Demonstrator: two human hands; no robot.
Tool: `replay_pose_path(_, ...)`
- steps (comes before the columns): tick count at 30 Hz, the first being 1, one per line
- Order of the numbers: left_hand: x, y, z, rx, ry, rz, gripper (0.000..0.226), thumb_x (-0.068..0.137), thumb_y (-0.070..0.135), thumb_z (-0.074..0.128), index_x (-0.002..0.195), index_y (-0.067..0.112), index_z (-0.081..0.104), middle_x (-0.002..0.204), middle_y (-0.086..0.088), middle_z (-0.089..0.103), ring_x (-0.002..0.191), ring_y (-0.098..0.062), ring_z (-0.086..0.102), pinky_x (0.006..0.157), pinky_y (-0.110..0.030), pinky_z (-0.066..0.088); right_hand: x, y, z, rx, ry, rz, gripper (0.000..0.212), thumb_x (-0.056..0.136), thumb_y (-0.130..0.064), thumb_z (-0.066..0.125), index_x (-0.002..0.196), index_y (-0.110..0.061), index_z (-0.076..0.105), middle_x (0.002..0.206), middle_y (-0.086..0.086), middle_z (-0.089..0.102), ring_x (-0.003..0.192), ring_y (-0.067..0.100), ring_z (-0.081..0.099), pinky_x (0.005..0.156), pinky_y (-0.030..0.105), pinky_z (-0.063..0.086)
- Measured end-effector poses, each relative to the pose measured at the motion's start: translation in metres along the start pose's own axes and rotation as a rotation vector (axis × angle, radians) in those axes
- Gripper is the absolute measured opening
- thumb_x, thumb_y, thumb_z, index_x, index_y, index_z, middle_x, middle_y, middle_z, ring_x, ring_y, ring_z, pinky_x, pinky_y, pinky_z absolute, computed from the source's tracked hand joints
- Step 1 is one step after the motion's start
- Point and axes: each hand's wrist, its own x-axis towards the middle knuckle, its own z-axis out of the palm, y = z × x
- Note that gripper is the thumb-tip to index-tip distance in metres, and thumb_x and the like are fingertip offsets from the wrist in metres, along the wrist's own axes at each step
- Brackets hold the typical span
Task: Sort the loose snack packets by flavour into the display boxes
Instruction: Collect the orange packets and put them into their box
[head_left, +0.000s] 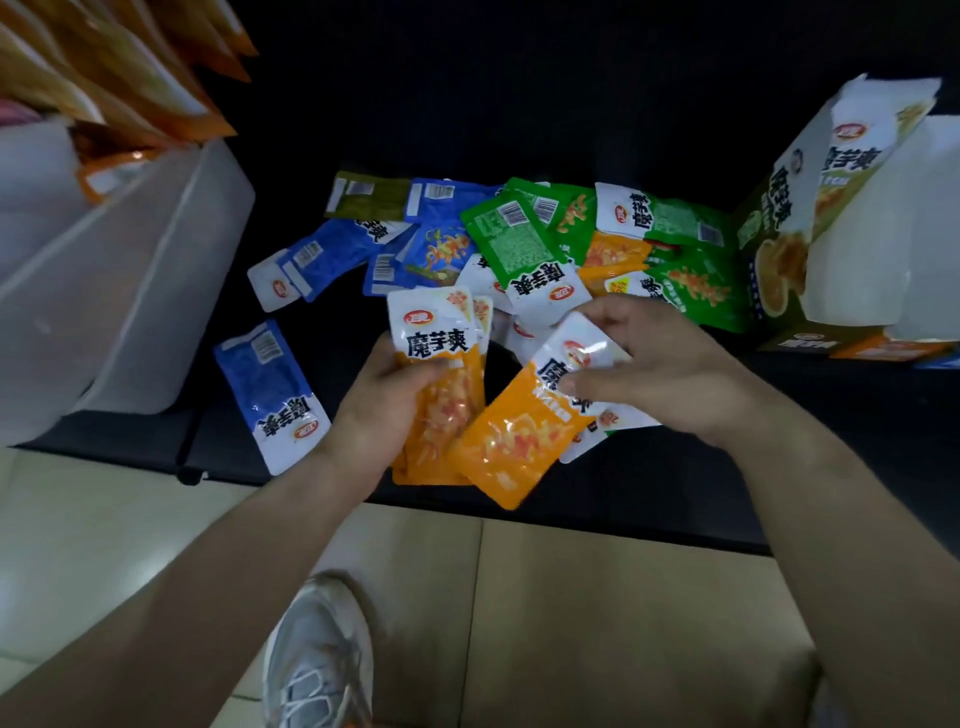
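Observation:
My left hand (387, 400) grips a small stack of orange snack packets (439, 374), held upright above the dark shelf (779, 410). My right hand (660, 374) pinches the white top of another orange packet (519, 441), tilted beside the stack. Behind the hands lies a loose heap: blue packets (332, 249) to the left, green packets (514, 234) and one more orange packet (615, 254) to the right. A single blue packet (270, 389) lies apart at the left. An open olive-green display box (795, 218) stands at the right.
A white plastic bin (130, 291) stands at the left, with orange bags (130, 67) stacked above it. The shelf's front edge runs below my hands. Beige floor tiles (571, 623) and a grey shoe (322, 654) are below.

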Motion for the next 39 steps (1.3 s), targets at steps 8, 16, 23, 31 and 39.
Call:
replay_pose_path(8, -0.013, -0.007, 0.005, 0.279, -0.257, 0.093, 0.049, 0.083, 0.038, 0.074, 0.125, 0.04, 0.048, 0.105, 0.015, 0.069, 0.086, 0.007, 0.068, 0.069, -0.015, 0.053, 0.025, -0.017, 0.059, -0.002, 0.333, -0.163, 0.044, 0.068, -0.027, 0.092, 0.098, -0.025, 0.06, 0.09, -0.01, 0.063, 0.079, 0.009, 0.066, 0.066, 0.028, 0.053)
replay_pose_path(16, -0.01, -0.009, -0.006, 0.239, -0.105, 0.065, 0.034, 0.088, 0.037, 0.072, 0.115, 0.038, 0.052, 0.104, 0.012, 0.069, 0.089, -0.007, 0.068, 0.074, -0.029, 0.054, -0.01, 0.058, 0.033, -0.698, 0.552, 0.006, 0.062, 0.098, -0.046, 0.047, 0.154, -0.024, 0.032, 0.157, 0.003, 0.036, 0.14, 0.033, 0.033, 0.108, 0.052, 0.035)
replay_pose_path(23, -0.008, -0.012, 0.001, 0.244, -0.072, 0.037, 0.042, 0.086, 0.04, 0.074, 0.121, 0.036, 0.051, 0.105, 0.012, 0.069, 0.09, -0.008, 0.068, 0.08, -0.034, 0.055, -0.042, 0.09, 0.024, -0.637, 0.68, 0.164, 0.054, 0.092, -0.045, 0.058, 0.134, -0.011, 0.055, 0.127, 0.016, 0.057, 0.113, 0.038, 0.05, 0.089, 0.05, 0.046)
replay_pose_path(31, -0.01, -0.011, 0.012, 0.266, -0.097, 0.039, 0.041, 0.088, 0.04, 0.071, 0.121, 0.038, 0.047, 0.102, 0.018, 0.064, 0.087, -0.001, 0.062, 0.067, -0.025, 0.047, -0.007, 0.056, 0.032, -0.366, 0.687, 0.252, 0.063, 0.073, -0.05, 0.083, 0.117, -0.018, 0.051, 0.102, 0.0, 0.066, 0.099, 0.03, 0.063, 0.078, 0.04, 0.049)
replay_pose_path(39, -0.003, -0.012, 0.006, 0.244, -0.072, -0.014, 0.046, 0.084, 0.044, 0.075, 0.123, 0.037, 0.052, 0.109, 0.008, 0.07, 0.098, -0.019, 0.07, 0.092, -0.052, 0.056, -0.059, 0.051, 0.007, 0.15, 0.509, 0.025, 0.026, 0.087, -0.01, 0.074, 0.098, -0.033, 0.069, 0.09, -0.018, 0.072, 0.085, -0.004, 0.066, 0.068, 0.015, 0.052)
